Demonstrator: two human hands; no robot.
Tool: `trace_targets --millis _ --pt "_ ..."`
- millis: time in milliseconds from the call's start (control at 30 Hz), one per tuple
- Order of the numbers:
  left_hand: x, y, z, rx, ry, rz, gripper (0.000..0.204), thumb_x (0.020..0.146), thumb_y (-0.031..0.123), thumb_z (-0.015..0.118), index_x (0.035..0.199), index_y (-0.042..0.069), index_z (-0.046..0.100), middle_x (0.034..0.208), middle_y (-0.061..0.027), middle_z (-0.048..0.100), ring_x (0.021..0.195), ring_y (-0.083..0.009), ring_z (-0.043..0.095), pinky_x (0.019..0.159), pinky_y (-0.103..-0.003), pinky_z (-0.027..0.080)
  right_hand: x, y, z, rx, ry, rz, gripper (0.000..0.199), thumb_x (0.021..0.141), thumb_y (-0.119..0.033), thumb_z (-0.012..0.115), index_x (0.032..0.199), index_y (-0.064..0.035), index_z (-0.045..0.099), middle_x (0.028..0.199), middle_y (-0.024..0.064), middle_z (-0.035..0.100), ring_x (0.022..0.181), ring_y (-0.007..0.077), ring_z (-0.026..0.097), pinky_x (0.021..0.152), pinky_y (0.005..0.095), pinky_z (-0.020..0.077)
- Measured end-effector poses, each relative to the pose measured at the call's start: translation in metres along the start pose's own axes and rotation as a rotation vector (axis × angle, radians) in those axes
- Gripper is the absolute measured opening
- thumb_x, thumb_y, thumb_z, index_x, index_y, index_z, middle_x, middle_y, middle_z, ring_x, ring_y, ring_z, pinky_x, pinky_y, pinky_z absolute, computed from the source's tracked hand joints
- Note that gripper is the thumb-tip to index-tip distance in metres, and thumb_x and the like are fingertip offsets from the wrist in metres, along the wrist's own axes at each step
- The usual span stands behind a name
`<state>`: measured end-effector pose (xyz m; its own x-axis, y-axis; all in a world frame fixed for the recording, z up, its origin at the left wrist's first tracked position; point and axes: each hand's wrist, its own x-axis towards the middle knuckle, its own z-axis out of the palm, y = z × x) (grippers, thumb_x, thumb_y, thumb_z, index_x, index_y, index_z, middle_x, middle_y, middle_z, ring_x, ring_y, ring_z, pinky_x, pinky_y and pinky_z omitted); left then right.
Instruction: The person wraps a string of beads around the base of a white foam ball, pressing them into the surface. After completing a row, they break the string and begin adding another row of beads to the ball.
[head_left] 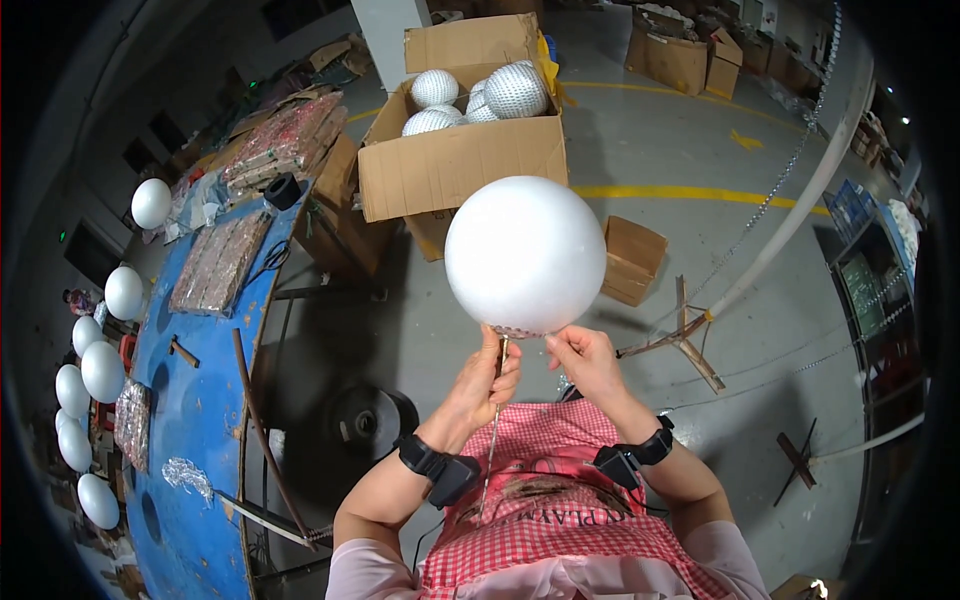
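The smooth, matte white round ball (526, 255) sits just above my two hands, in front of my chest; along its underside runs a short, narrow, silvery beaded strip (520, 332); below it hangs a thin, straight metallic rod (493, 440). My left hand (475, 385) is curled around the rod's upper part, thumb up near the ball; my right hand (590, 365) has thumb and forefinger drawn together at the ball's lower right edge, though I cannot tell what lies between them. The ball, being round, shows no long axis; the rod's runs from the ball down toward my red-and-white checked cloth apron (545, 425); beyond the ball stands an open brown cardboard box (460, 165) holding silvery, dimpled balls (515, 90).
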<state>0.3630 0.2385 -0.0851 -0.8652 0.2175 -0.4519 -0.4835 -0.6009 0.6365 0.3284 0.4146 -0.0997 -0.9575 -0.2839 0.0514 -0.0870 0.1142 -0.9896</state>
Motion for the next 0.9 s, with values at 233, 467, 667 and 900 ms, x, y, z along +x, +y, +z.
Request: trace_targets --millis 233,467,667,900 --pt "0.000 -0.010 0.003 0.392 0.105 0.122 0.055 0.096 0.052 0.031 0.100 0.003 0.057 0.060 0.0042 0.040 0.042 -0.0047 0.024 0.038 -0.021 0.020 -0.014 -0.021 0.013 -0.326 0.246 -0.264 0.017 0.085 -0.015 0.062 0.078 0.0007 0.062 0.058 0.0065 0.058 0.050 0.0115 0.051 0.047 0.0273 0.0386" --pt "-0.002 -0.010 0.006 0.348 0.244 0.223 0.042 0.094 0.048 0.042 0.093 0.007 0.050 0.058 -0.0002 0.050 0.039 -0.0044 0.028 0.035 -0.020 0.019 -0.014 -0.026 0.013 -0.436 0.271 -0.312 0.017 0.080 -0.018 0.064 0.072 -0.0040 0.060 0.063 0.0130 0.059 0.054 0.0307 0.058 0.047 0.0369 0.0413" --pt "-0.001 -0.011 0.000 0.306 0.206 0.175 0.032 0.091 0.044 0.051 0.090 0.012 0.048 0.055 0.0001 0.049 0.037 -0.0043 0.027 0.033 -0.019 0.018 -0.016 -0.032 0.009 -0.522 0.217 -0.266 0.022 0.080 -0.021 0.063 0.068 -0.0038 0.059 0.063 0.0144 0.058 0.055 0.0328 0.058 0.048 0.0394 0.0419" --pt "0.007 -0.017 -0.003 0.254 0.208 0.187 0.028 0.089 0.038 0.059 0.079 0.015 0.047 0.052 0.0017 0.047 0.034 -0.0042 0.030 0.030 -0.020 0.019 -0.041 -0.054 0.013 -0.712 0.068 -0.223 0.025 0.081 -0.020 0.063 0.066 -0.0015 0.055 0.053 0.0166 0.051 0.051 0.0347 0.055 0.046 0.0405 0.0399"
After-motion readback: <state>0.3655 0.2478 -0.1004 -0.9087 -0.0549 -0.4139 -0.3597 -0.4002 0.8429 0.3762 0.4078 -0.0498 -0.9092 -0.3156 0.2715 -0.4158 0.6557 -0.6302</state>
